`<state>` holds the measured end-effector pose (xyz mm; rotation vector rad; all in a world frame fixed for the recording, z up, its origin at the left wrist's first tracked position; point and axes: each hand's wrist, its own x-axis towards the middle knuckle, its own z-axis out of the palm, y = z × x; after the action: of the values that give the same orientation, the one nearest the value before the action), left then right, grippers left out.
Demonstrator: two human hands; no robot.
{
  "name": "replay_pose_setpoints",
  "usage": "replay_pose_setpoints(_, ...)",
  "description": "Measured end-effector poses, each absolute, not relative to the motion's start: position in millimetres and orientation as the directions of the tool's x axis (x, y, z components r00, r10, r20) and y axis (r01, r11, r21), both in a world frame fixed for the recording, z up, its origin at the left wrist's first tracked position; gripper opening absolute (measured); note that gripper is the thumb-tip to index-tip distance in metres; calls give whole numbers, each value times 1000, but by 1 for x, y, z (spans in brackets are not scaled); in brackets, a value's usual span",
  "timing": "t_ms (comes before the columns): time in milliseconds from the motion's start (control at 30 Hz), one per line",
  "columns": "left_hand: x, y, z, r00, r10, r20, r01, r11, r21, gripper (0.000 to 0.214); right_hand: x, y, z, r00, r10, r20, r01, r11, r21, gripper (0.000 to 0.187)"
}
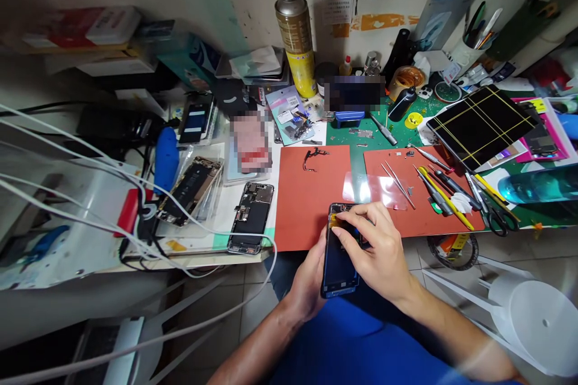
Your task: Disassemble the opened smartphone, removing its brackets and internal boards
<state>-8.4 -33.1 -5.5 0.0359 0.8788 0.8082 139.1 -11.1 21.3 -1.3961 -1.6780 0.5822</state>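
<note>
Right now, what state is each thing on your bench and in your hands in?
held phone, lifted, in both hands
left hand, wrapped around the held phone's left edge
right hand, fingertips on its top end
opened phone, lying flat, insides showing
spray can, upright, uncapped
tablet, screen dark, banded in yellow
tweezers, lying loose, untouched

Bright, even overhead light; soft shadows; wide-angle bending and blur at edges.
</note>
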Motion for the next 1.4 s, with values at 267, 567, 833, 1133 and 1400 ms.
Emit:
replay_pose_setpoints(267,-6,-41,-21,207,765,-610,-522,614,592,53,132,-14,21,33,939,342,615,250,-748,14)
replay_pose_setpoints(567,-10,-47,-37,200,816,-543,-344,577,741,59,128,-13,25,14,927,375,713,253,-654,13)
replay_pose_setpoints(833,-10,-46,-29,247,872,-422,-189,471,862,57,121,-14,23,76,916,395,789,187,-585,17)
replay_pose_setpoints(1133,-1,-48,-27,151,872,-465,-250,489,836,55,116,-18,24,265,913,311,555,120,-823,18)
replay_pose_setpoints(1400,13,-45,-20,105,808,-580,-517,543,662,58,114,-23,16,421,872,248,445,40,-895,13)
